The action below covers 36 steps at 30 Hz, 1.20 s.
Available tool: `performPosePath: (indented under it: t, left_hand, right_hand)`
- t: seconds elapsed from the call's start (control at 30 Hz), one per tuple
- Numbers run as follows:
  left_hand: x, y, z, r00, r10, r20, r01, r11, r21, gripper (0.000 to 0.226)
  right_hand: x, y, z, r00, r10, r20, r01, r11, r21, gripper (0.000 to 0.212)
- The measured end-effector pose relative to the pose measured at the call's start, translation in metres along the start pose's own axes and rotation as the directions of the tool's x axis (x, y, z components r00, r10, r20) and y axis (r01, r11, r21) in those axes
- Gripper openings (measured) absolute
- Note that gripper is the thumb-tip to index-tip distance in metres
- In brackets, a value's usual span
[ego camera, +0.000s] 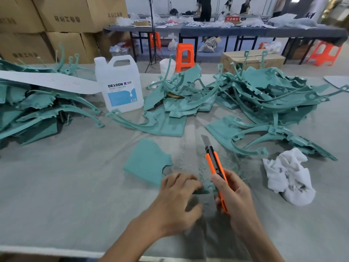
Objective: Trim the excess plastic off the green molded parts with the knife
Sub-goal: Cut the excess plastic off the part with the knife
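Looking past both hands first: a white rag lies crumpled to the right of the work spot, and a flat green offcut lies just ahead of the left hand, its near corner hidden under the knuckles. Further back stands a clear jug labelled DEXCON, with heaps of green molded parts on the left, in the middle and on the right. A long white strip rests across the left heap.

My left hand is palm down with its fingers bent, holding a small green part against the table near the front edge. Only the ringed end of that part shows, between the two hands, and it is blurred. My right hand is wrapped round the handle of the orange knife. The blade is extended and points away from me, raised above the part. I cannot tell whether the handle touches the part.

A grey cloth covers the table, and fine green shavings are scattered ahead of the knife. Behind the table are stacked cardboard boxes, a tripod, orange stools and a long dark table where people stand.
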<state>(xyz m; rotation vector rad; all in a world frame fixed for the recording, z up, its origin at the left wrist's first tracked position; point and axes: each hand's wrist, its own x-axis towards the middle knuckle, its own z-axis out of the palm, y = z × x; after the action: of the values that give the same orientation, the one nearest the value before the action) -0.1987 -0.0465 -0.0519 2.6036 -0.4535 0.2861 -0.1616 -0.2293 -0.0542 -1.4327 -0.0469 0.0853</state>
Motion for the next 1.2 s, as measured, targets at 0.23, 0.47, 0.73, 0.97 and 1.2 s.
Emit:
performPosePath:
  t: [0.23, 0.47, 0.73, 0.97, 1.2]
  left_hand:
    - [-0.02, -0.074, -0.016, 0.85, -0.525, 0.05, 0.511, 0.843, 0.167, 0.139]
    - [-0.016, -0.093, -0.029, 0.851, -0.525, 0.023, 0.521, 0.838, -0.161, 0.13]
    - [-0.007, -0.076, -0.018, 0.786, -0.618, -0.021, 0.605, 0.775, -0.185, 0.102]
    - [-0.005, -0.076, -0.02, 0.795, -0.607, -0.013, 0.597, 0.786, -0.164, 0.11]
    - [-0.002, -0.076, -0.021, 0.802, -0.597, -0.024, 0.588, 0.795, -0.151, 0.11]
  right_hand:
    - [0.019, -0.007, -0.011, 0.974, -0.169, 0.15, 0.226, 0.719, -0.657, 0.018]
    - [0.05, -0.035, -0.001, 0.827, 0.011, 0.563, 0.519, 0.374, -0.769, 0.029]
    - [0.059, -0.035, 0.002, 0.77, 0.138, 0.622, 0.583, 0.242, -0.775, 0.035]
    - [0.042, -0.031, 0.008, 0.755, 0.197, 0.626, 0.613, 0.126, -0.78, 0.041]
    - [0.047, -0.022, 0.011, 0.809, 0.143, 0.57, 0.565, 0.078, -0.822, 0.039]
